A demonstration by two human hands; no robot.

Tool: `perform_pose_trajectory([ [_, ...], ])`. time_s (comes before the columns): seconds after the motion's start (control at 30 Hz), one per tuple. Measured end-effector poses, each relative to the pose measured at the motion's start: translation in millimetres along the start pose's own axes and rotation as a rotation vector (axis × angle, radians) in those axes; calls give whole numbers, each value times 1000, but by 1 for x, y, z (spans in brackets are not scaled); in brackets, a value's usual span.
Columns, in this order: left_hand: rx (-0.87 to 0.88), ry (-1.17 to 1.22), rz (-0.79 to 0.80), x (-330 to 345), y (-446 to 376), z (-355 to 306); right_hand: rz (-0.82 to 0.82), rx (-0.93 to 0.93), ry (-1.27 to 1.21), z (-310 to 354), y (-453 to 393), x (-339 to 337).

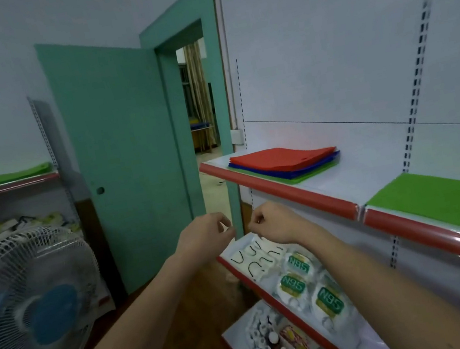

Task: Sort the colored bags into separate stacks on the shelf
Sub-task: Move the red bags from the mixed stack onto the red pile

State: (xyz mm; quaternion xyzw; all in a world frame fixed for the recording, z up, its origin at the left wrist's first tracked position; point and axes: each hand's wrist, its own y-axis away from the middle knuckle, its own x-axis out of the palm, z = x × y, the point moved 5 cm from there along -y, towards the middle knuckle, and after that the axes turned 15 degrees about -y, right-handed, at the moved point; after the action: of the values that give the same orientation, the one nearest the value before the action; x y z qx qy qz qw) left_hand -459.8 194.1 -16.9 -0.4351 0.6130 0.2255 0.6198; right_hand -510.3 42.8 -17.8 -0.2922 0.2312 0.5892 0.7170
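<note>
Head view: my left hand point(205, 234) and right hand point(273, 222) curled, apparently empty, mid-frame.
Mixed bag stack point(285, 165) looks light, floppy, slippery; I'd pinch the red one's edge.

- A mixed stack of bags point(284, 163) lies on the top shelf point(280, 190), at its left end.
- To its right, well apart, a single bag point(452, 201) lies on the next shelf section.
- Mask packets point(301, 278) lie on the shelf below.
- A fan point(30, 317) stands far left, before a door point(124, 149).
- Both hands, left hand point(205, 233) and right hand point(276, 221), hang close together below the top shelf's left end.
</note>
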Motion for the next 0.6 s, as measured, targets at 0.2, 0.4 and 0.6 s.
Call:
perform_pose_trajectory([
  [0.2,17,47,-16,20,-74,41,-12,-25,-34,-12,-85,17],
  [0.4,181,292,-41,46,-156,75,-129,-20,-39,-24,-164,27],
  [0.6,282,525,-67,61,-247,115,-455,10,-146,-35,-228,7],
])
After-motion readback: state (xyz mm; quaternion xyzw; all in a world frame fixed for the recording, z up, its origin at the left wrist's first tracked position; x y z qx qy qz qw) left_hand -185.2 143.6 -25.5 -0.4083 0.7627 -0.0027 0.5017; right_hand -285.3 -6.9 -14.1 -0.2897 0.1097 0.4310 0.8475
